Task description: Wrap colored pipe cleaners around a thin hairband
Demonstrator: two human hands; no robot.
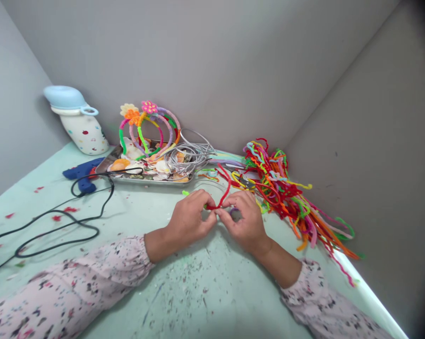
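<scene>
A red pipe cleaner (228, 187) is pinched between my two hands over the middle of the table, one end rising up and back from the fingers. My left hand (190, 217) grips it with thumb and index finger. Close beside, my right hand (245, 219) pinches the same pipe cleaner, the fingertips of both hands nearly touching. Just behind the right hand lie metal-bladed scissors (246, 182), partly covered by pipe cleaners. Part of the pipe cleaner is hidden behind the fingers.
A metal tray (145, 180) holds shells, a coil of grey wire (194, 157) and flower-topped pipe-cleaner hoops (162, 113). Left are a blue glue gun (83, 174), its black cord (88, 220) and a bottle (83, 134). Many-coloured pipe cleaners (283, 188) heap at right by the wall.
</scene>
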